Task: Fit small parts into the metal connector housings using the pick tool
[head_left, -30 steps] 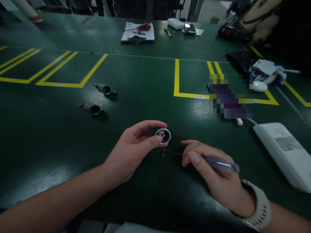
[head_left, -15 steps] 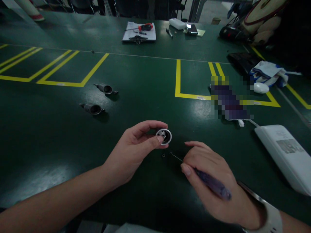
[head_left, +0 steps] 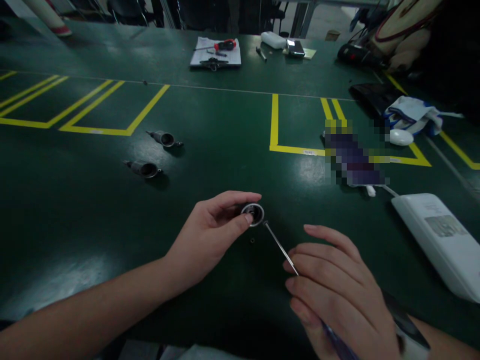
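Observation:
My left hand (head_left: pixel 213 237) is closed round a small metal cup-shaped part (head_left: pixel 258 214), its round opening facing up and the thumb over the rim. In my right hand (head_left: pixel 337 285) is a thin screwdriver (head_left: pixel 281 248) with a purplish handle, its shaft pointing up and left. The tip, with a small dark piece on it, is close to the cup's right edge. A tiny ring (head_left: pixel 252 241) lies on the green table just below the cup. Two similar metal parts, one farther (head_left: pixel 165 139) and one nearer (head_left: pixel 144 169), lie to the left.
A phone (head_left: pixel 354 157), blurred out, lies right of centre, cabled to a white power bank (head_left: pixel 438 240). Behind it are a glove (head_left: pixel 414 112) and a white oval object (head_left: pixel 401 137). A clipboard (head_left: pixel 205 59) carries a red-black screwdriver (head_left: pixel 225 45) at the back.
My right hand has shifted right and turned, showing more of the screwdriver's shaft. The tool's tip has risen toward the cup. My left hand has barely moved.

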A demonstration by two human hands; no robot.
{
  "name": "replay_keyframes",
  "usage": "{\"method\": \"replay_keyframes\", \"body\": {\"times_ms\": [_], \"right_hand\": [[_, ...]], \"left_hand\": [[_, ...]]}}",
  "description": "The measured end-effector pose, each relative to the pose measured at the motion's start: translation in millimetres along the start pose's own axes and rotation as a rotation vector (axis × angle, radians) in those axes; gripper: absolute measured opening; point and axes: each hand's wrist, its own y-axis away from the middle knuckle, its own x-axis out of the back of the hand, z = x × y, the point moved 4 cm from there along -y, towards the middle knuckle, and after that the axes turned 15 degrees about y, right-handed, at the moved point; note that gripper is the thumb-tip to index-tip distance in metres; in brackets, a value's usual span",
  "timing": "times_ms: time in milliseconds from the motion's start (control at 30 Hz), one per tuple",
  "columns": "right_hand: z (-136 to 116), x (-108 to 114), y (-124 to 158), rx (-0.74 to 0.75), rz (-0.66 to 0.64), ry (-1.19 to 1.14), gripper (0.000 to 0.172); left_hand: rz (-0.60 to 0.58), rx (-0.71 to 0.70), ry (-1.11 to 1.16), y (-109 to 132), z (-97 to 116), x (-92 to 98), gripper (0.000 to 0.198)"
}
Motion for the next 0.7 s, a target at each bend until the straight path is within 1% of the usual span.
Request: {"method": "replay_keyframes", "body": {"times_ms": [167,333,500,700], "right_hand": [[0.6,-3.8,-2.4,-0.026,-0.006,-0.028,0.017],[0.5,-7.5,-2.2,-0.009,-0.015,-0.017,0.016],[-0.9,-7.4,-2.0,-0.013,-0.001,-0.017,0.015],[-2.1,-7.9,-2.9,-0.022,-0.017,-0.006,0.015]], "left_hand": [[-0.03,-0.056,-0.119,3.3,2.6,-4.1,0.023],[-0.059,-0.116,-0.157,3.5,6.2,-10.2,0.021],[-0.044,-0.123,-0.183,3.4,5.9,-14.1,0.02],[-0.03,-0.117,-0.197,3.6,5.5,-13.8,0.021]]}}
